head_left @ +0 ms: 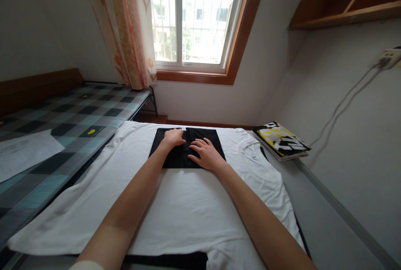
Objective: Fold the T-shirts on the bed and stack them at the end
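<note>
A white T-shirt (188, 203) lies spread out flat in front of me, with its neckline toward the right. On its far middle part rests a flat black rectangular piece (172, 159) that looks like folded cloth, with a line running down its middle. My left hand (174, 137) is on its left half near the far edge, fingers curled in and thumb pointing right; the fingertips are partly hidden. Flat on the right half lies my right hand (205, 153), its fingers spread. Some black material (169, 261) shows from beneath the shirt's near edge.
To the left is a bed with a checked mattress (103, 107) and white paper (28, 153) on it. A yellow, black and white book-like item (282, 140) lies at the right by the wall, near a cable (341, 103). Behind are a curtain (128, 31) and window (200, 15).
</note>
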Available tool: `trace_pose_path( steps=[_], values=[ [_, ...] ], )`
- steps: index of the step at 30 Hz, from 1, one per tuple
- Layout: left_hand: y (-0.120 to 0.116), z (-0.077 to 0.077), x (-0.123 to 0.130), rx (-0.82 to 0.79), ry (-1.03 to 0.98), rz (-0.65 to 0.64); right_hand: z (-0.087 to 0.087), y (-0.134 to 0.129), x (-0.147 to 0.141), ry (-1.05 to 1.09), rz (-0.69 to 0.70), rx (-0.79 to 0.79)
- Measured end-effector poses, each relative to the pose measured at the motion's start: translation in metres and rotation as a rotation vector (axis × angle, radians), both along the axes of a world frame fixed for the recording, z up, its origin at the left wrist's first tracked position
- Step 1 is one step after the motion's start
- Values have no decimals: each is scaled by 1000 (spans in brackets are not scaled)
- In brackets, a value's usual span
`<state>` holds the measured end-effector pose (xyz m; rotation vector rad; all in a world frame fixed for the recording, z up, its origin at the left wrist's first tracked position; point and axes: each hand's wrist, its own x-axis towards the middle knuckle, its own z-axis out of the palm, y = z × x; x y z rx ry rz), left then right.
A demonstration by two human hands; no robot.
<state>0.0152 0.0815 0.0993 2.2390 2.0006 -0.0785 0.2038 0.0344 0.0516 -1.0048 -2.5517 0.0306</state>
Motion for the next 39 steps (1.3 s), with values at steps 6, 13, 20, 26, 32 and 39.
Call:
trace_pose_path(
  steps=[6, 13, 20, 26, 32, 39],
  values=[
    [1, -8, 11, 39, -48, -10, 2, 5, 7, -1, -40, -8],
    [2, -14, 17, 72, -90, -33, 0, 10, 13, 59, -60, -22],
    [5, -15, 13, 59, -150, -40, -8, 21, 24, -9, -309, -40],
    [8, -31, 18, 114, -223, -112, -17, 22, 30, -104, -333, -106],
    [19, -39, 6, 70, -505, -153, -5, 13, 19, -9, -236, -45],
    [24, -38, -8, -25, -654, -148, 3, -9, -7, 31, 18, -17]
  ],
)
